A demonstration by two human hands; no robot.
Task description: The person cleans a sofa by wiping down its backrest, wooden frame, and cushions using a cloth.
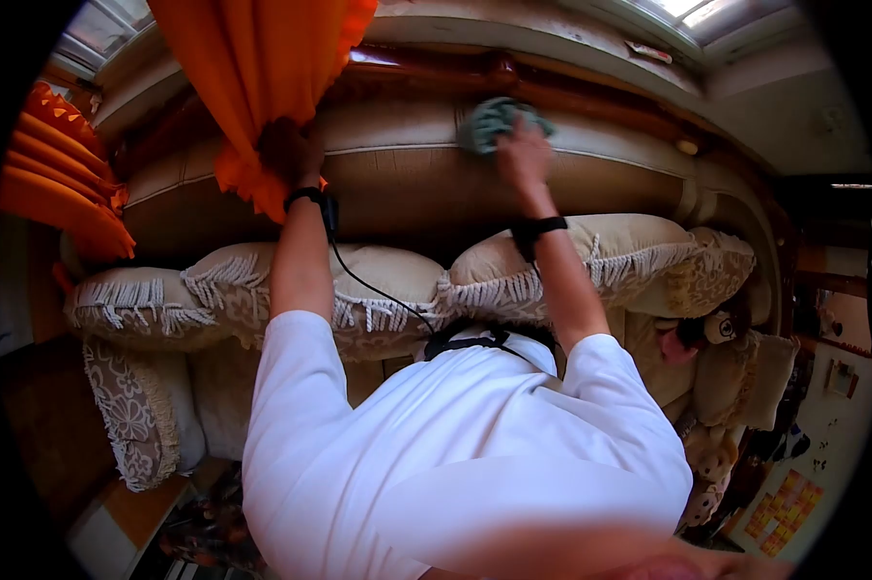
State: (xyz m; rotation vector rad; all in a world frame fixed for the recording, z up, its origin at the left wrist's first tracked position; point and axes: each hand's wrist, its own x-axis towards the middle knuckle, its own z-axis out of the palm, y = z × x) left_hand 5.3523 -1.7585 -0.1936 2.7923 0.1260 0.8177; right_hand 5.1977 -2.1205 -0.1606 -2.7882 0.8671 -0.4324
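Note:
My left hand is closed on the lower part of an orange curtain, bunching it over the sofa back. The hand is dark and partly lost against the fabric. Farther right, my right hand grips a crumpled green cloth, slightly smeared by motion. That cloth lies against the top of the beige sofa back, just below the dark wooden trim. Each wrist wears a black band, and a thin cable runs from the left one.
Fringed cushions line the sofa beneath my arms. Another orange curtain hangs at the left. Behind the trim runs a window sill with a small packet on it. Stuffed toys sit at the right end.

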